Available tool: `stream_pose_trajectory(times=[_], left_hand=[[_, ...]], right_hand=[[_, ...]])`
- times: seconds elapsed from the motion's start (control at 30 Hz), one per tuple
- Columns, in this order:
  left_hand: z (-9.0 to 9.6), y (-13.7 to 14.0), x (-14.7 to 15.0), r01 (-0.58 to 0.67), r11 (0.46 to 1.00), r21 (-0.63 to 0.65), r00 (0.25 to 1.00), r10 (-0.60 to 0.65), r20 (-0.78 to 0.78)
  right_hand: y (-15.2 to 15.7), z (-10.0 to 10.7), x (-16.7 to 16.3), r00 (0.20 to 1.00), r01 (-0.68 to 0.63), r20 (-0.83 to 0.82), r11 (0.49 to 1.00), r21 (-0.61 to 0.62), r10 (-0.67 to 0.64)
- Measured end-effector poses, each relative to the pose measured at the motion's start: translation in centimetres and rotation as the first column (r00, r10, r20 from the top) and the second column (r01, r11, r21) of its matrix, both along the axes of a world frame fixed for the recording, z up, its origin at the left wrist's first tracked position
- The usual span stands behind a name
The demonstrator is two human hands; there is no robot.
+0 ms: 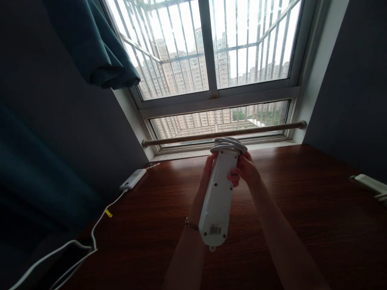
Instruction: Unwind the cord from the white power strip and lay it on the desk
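Between my two hands is a white power strip (218, 197), its screwed underside with a barcode label facing me. It is held up over the brown wooden tabletop (290, 201), its rounded end pointing toward me. A white cable (229, 145) lies in coiled loops at the far end of the strip. My left hand (211, 161) grips the left edge near the coil, most of its fingers hidden behind the strip. My right hand (245, 169) closes on the right side near the coil, fingers curled against the strip's edge.
At the left, a white box-shaped device (133, 179) lies on the tabletop with a white cord (104, 211) and a yellow tag (108, 213). Another white object (370, 183) sits at the right edge. Behind are a rail (223, 135), a barred window and a teal curtain (96, 52).
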State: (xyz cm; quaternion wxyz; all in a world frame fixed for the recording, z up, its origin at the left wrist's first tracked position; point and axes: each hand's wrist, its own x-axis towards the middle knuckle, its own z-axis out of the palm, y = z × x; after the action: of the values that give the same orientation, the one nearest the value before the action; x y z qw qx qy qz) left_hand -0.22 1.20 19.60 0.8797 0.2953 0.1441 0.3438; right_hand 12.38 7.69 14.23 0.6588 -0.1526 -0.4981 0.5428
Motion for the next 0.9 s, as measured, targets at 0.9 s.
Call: stream_pose_trajectory(times=[0.9], left_hand=[[-1.2, 1.2, -7.1, -0.466, 0.511, 0.722, 0.744, 0.668, 0.008]], right_hand=[[-4.2, 5.5, -0.9, 0.939, -0.024, 0.344, 0.997, 0.073, -0.002]])
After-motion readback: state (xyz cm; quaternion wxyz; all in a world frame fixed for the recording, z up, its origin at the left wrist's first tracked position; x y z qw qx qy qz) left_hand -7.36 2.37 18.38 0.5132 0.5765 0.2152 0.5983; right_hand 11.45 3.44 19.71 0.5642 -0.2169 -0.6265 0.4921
